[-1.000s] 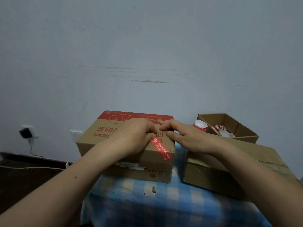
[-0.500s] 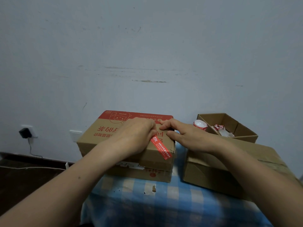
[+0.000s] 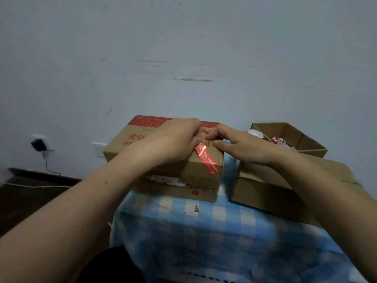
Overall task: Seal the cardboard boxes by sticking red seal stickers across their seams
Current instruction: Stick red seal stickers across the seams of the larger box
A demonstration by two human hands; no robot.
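Red seal sticker (image 3: 206,158) slants toward 5 o'clock over the near edge of the cardboard box (image 3: 126,148). Left hand (image 3: 173,139) pinches its 11 o'clock end, probably to tension it; right hand (image 3: 238,146), flat-fingered at 3 o'clock, steadies the lid.

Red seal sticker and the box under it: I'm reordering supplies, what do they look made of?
The red seal sticker looks like glossy plastic film or coated paper; light glints near its top. The printed box is matte brown cardboard, its corner frayed.
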